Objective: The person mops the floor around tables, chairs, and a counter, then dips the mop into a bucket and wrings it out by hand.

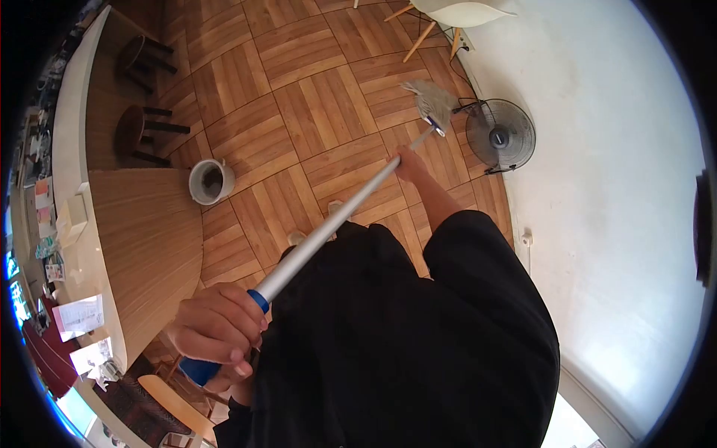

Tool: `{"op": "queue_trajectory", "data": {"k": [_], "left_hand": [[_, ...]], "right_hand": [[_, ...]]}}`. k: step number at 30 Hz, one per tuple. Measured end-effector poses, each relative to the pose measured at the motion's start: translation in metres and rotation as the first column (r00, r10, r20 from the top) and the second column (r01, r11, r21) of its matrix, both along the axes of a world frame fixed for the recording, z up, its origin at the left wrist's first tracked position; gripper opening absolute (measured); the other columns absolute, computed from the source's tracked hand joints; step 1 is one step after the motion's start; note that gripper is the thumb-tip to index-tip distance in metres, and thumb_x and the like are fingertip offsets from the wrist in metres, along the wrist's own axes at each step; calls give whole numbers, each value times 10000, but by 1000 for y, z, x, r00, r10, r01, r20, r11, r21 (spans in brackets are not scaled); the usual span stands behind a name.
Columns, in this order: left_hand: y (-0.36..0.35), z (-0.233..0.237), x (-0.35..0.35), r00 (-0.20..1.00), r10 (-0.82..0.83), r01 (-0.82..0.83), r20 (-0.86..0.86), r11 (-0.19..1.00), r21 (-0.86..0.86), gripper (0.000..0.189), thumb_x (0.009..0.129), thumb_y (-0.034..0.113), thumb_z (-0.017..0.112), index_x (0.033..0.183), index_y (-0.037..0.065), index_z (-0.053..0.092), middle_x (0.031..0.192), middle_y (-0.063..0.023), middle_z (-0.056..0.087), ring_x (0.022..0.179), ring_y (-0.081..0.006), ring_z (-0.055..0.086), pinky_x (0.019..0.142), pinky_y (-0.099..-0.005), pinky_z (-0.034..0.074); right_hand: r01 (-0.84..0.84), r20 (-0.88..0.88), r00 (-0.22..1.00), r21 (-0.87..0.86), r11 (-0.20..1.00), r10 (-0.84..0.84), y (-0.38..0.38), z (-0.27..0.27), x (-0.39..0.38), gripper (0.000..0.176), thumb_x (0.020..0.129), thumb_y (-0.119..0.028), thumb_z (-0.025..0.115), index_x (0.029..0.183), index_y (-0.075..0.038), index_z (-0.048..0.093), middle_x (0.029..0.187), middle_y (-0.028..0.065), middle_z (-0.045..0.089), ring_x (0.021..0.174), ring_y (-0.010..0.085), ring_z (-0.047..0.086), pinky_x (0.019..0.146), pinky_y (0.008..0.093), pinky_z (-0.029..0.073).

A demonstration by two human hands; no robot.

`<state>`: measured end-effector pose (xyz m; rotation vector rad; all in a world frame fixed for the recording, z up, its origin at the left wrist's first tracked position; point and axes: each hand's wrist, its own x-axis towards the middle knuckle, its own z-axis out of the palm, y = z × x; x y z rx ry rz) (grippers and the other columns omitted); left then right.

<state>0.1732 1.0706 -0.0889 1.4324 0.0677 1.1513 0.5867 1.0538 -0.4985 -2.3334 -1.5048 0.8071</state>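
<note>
**Item: mop (351,205).** Pale pole with a blue end sleeve. The mop head (433,101), grey strands, lies on the parquet floor (314,112) just beside the fan (500,136), on the fan's room side.

**Left grip (216,332).** Clenched round the blue top end of the pole, well apart from the fan and close to the body. Knuckles up, fingers wrapped under, wrist bent in towards the chest.

**Right grip (409,160).** Closed on the pole low down, near the fan. The arm reaches out almost straight from a black sleeve, back of the hand up; the fingers are mostly hidden under the pole.

**Step in hand (judgement).** Working the mop head over the floor next to the fan.

**Doing it well (judgement).**
- Steer from the right grip and let the left grip act as the pivot.
- Press down lightly so the strands lie flat rather than bunch.
- Draw the strokes away from the fan, so the strands do not snag its foot or tip it.
- With the right arm this far out, a step towards the fan would give better control than a longer reach.

**Also present.** Bucket (210,181), across the floor from the fan and well apart from it. Wooden tabletop (142,246), farther from the fan than the bucket.
</note>
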Motion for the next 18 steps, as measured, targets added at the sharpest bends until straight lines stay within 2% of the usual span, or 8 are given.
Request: {"op": "queue_trajectory", "data": {"k": [3,6,8,11,12,14,16,18], "left_hand": [[-16,11,-32,998,-59,60,-32,998,31,209,741,31,746,859,35,574,559,-44,571,462,-187,590,549,-327,541],[-49,17,-70,999,36,-34,-12,996,81,210,750,77,770,802,61,568,529,-19,553,428,-137,562,528,-285,531],[-76,25,-104,994,100,-95,-33,987,128,235,762,122,799,779,81,569,518,-2,559,411,-107,551,490,-257,508],[-119,45,-161,987,163,-162,15,961,225,178,771,26,756,785,32,579,567,-54,591,459,-171,594,546,-329,554],[-143,58,-184,972,233,-222,-40,956,190,168,775,41,764,756,33,597,575,-61,599,475,-164,593,548,-316,533],[-194,67,-219,822,556,-569,125,792,222,239,800,135,780,755,138,545,476,71,518,379,-46,503,425,-169,390],[-240,94,-253,659,743,-743,118,618,255,289,792,135,797,715,150,518,474,92,504,375,-26,489,422,-164,372],[-273,115,-274,673,727,-733,140,628,261,243,821,160,743,738,147,515,495,81,505,403,-44,495,443,-190,385]], "right_hand": [[-11,-4,1000,267,964,13,-27,22,-44,194,787,-139,737,890,-103,577,932,154,635,937,373,619,808,442,487],[49,-210,978,206,977,-5,-17,0,-93,135,790,-196,745,905,-144,694,1093,145,592,1013,376,625,839,466,514],[-10,-223,972,268,963,72,-3,-16,-135,132,786,-195,747,898,-149,694,1078,142,579,1017,366,615,849,456,509],[-24,-288,952,255,967,100,-6,-3,-227,118,788,-196,741,889,-151,697,1077,138,576,1020,349,605,862,439,501],[-22,-317,943,233,972,97,-10,12,-262,113,790,-196,738,886,-151,698,1080,136,578,1020,343,602,867,433,498],[-150,-387,899,168,974,205,-29,58,-332,114,807,-197,728,889,-124,695,1067,153,585,1028,348,598,878,436,487],[-221,-351,856,415,883,379,-59,55,-395,264,856,-311,711,914,-73,616,948,166,618,970,365,627,822,426,495],[-306,-396,826,285,908,402,-86,91,-446,267,869,-325,697,903,-70,628,967,175,618,948,366,628,816,441,494]]}}
